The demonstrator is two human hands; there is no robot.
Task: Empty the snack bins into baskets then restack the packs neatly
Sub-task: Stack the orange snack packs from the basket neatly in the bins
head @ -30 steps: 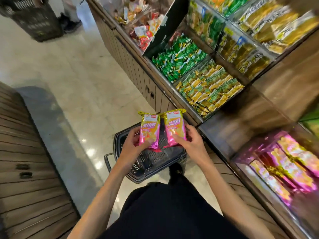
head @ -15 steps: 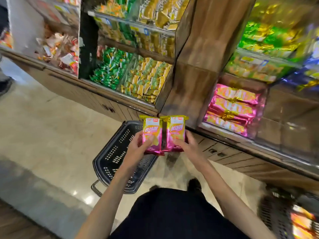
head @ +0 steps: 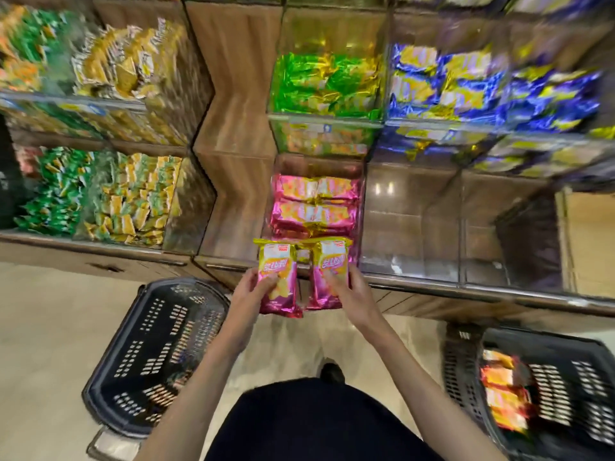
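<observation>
A: Pack location?
B: Left pack [head: 278,277] and right pack [head: 329,271] are held upright, side by side, just before the part-filled bin [head: 316,207].
A: Grip?
B: Left hand [head: 253,294] and right hand [head: 349,294] each pinch one pack, fingers [head: 270,283] curled round it. The labels are probably kept aligned for neat restacking.

Two snack packs stand upright side by side, just apart, before the lower middle bin [head: 316,165]: the left pack [head: 278,277] in the left hand [head: 253,291], the right pack [head: 329,271] in the right hand [head: 349,294]. Behind them, in that bin, stacked packs [head: 316,207] lie flat. An upper bin [head: 322,119] sits directly above. A wooden divider [head: 233,128] stands to the left. On the floor [head: 50,311], the left basket [head: 156,354] lies below and left of the hands; the right basket [head: 565,377] lies far right, with basket packs [head: 502,397] in it.
</observation>
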